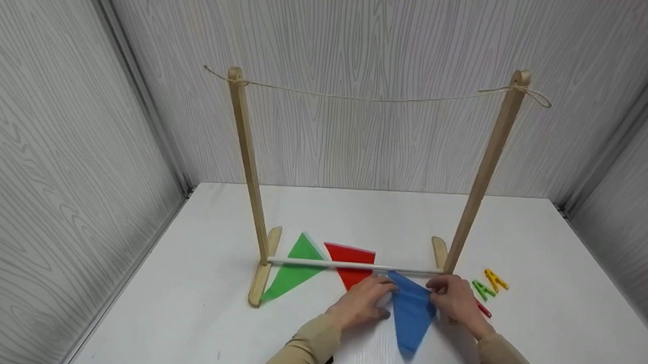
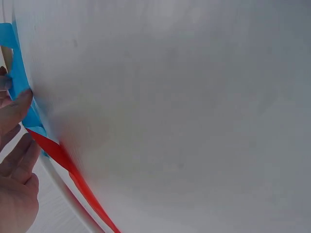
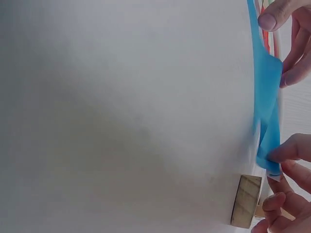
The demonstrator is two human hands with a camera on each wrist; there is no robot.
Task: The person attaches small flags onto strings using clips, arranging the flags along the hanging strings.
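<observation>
A blue triangular pennant (image 1: 412,320) lies on the table in front of the stand's crossbar, its tip pointing toward me. At its upper right corner my right hand (image 1: 456,301) pinches the edge between thumb and fingers; the right wrist view shows the blue fabric (image 3: 268,82) folded there. My left hand (image 1: 360,304) is at the pennant's left edge, thumb and fingers apart, fingertips at the fabric. Left of that hand, a red pennant (image 1: 349,254) lies partly under the crossbar and the hand. Further left is a green pennant (image 1: 298,281), also crossing under the bar.
A wooden stand has a left post (image 1: 248,168), a right post (image 1: 486,171) and a white crossbar (image 1: 310,263). A string (image 1: 370,100) spans the post tops. Right of my right hand lie a yellow clothespin (image 1: 496,280), a green clothespin (image 1: 483,289) and a red one (image 1: 483,309).
</observation>
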